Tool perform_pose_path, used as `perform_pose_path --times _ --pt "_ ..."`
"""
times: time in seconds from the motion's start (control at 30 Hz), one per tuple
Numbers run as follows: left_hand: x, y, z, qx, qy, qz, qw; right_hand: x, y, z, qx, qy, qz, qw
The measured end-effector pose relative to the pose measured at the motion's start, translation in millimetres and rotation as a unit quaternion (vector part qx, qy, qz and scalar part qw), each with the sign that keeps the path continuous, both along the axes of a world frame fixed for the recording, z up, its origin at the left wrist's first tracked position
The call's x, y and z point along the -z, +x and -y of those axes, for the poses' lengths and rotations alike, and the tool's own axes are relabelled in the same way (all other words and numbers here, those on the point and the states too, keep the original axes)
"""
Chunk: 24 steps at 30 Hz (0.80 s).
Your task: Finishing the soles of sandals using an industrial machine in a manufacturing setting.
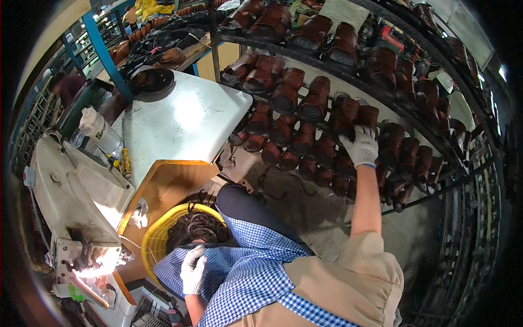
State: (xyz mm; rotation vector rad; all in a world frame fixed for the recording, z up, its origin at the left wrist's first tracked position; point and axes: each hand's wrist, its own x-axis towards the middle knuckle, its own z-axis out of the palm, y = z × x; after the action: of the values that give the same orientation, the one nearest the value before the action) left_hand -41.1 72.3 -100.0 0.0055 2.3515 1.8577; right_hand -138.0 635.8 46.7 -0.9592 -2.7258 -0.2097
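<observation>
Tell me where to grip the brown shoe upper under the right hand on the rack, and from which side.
Probably at its upper end, coming from the front of the rack. The brown shoe upper sits on a rack bar with close neighbours either side, so only its front and top are free. The right hand already rests there, gloved, palm down.

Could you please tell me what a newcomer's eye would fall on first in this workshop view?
First, the metal rack filling the right side, its tiers packed with brown shoes. The gloved right hand reaches up to one brown shoe on a middle tier. Lower left, the gloved left hand rests on a blue checked apron beside a yellow basket, near a sewing machine.
</observation>
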Motion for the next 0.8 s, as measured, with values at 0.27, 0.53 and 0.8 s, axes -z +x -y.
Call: perform_pose_path --times 0.27,0.53,0.8 --pt "-23.3 -8.2 -27.3 0.046 -0.002 -0.008 0.999 -8.6 -16.9 -45.6 -0.023 -0.047 0.151 0.987" --pt "-7.5 6.7 -20.9 0.028 0.027 0.008 0.999 50.0 -10.9 -62.6 -0.035 -0.049 -0.041 0.997" --pt "-16.0 12.2 -8.3 0.021 -0.004 0.021 1.000 84.7 -20.3 104.1 -0.268 -0.106 -0.596 0.749"
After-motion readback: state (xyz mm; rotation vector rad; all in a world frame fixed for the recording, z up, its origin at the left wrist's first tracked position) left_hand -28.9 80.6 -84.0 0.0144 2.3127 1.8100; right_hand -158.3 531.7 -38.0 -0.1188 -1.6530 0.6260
